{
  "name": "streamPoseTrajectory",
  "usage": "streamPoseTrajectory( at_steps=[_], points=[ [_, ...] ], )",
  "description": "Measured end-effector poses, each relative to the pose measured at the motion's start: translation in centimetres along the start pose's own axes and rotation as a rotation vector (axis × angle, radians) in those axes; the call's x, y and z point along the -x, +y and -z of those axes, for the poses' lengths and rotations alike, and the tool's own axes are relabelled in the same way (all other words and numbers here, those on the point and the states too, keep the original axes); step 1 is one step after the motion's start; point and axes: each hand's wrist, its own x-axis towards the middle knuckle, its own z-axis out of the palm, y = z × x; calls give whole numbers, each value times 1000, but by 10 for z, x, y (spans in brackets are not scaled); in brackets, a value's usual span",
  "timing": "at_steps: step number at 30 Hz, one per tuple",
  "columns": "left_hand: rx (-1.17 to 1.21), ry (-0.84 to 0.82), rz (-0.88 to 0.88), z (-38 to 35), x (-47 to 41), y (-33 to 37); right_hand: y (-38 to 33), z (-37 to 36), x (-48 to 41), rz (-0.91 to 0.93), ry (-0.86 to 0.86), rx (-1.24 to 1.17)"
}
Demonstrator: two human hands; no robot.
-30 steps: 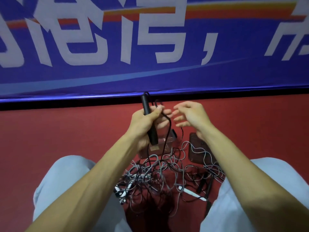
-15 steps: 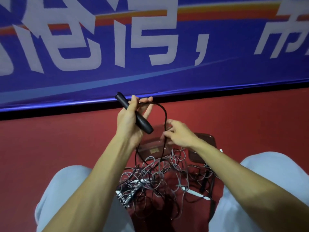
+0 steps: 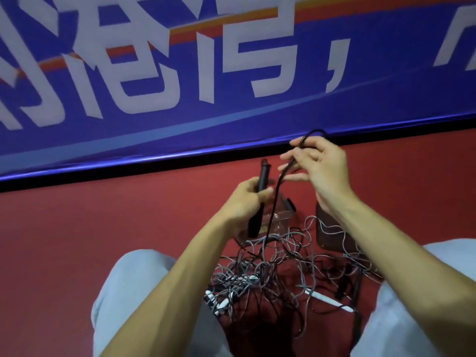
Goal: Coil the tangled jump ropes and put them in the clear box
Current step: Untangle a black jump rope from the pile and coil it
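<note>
At frame centre the left hand [image 3: 244, 202] clenches its fingers [image 3: 265, 193] round the upright black handle [image 3: 263, 173], while the right hand [image 3: 324, 171], just upper right, pinches its cord [image 3: 274, 202], which runs steeply down into the floor tangle [image 3: 270, 274].

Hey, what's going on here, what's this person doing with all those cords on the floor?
A person sitting on the red floor is sorting out tangled jump ropes. The left hand grips a black handle, and the right hand pinches its black cord and holds it up. The cord runs down into the tangle between the knees. The clear box sits just beyond the pile, partly hidden by the left hand. No rope looks coiled yet.
</note>
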Motion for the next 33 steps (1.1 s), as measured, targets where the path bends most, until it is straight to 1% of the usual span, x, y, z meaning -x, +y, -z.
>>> streamPoseTrajectory(
  at_steps=[2, 3, 6, 8, 11, 13, 16, 18, 20, 22, 24, 25, 27, 28, 29, 31, 33],
  points=[
    [-148, -100, 19, -5, 1, -5, -2, 4, -1, -15, 4, -96],
    [-212, -122, 21, -6, 0, -8, -2, 5, -2, -25, 7, -127],
    [-363, -114, 24, -6, -4, -16, 0, 7, -3, -58, 37, -190],
    [-362, -102, 35, -7, -7, -21, 2, 10, -6, -84, 62, -208],
    [-323, -64, 4, -9, -10, -27, 5, 12, -10, -131, 106, -216],
    [-205, -1, -13, -9, -9, -24, 6, 13, -12, -166, 116, -198],
    [124, 111, -56, -5, -3, -7, 8, 11, -12, -249, 66, -123],
    [319, 170, -103, 1, 0, 5, 10, 10, -8, -334, -5, -39],
    [435, 204, -145, 7, 4, 16, 15, 7, -3, -399, -106, 43],
    [534, 216, -168, 14, 10, 26, 21, 2, 1, -420, -206, 163],
    [632, 214, -193, 21, 13, 34, 26, -2, 5, -388, -347, 333],
    [674, 218, -206, 24, 14, 37, 30, -4, 7, -377, -449, 401],
    [765, 231, -219, 28, 15, 39, 38, -8, 13, -408, -637, 473],
    [816, 235, -220, 30, 15, 38, 43, -10, 15, -390, -694, 536],
    [870, 238, -219, 31, 14, 38, 47, -11, 16, -320, -727, 630],
    [927, 254, -214, 31, 12, 35, 54, -12, 18, -172, -730, 789],
    [948, 271, -206, 31, 11, 32, 54, -12, 19, -123, -679, 829]
  ],
)
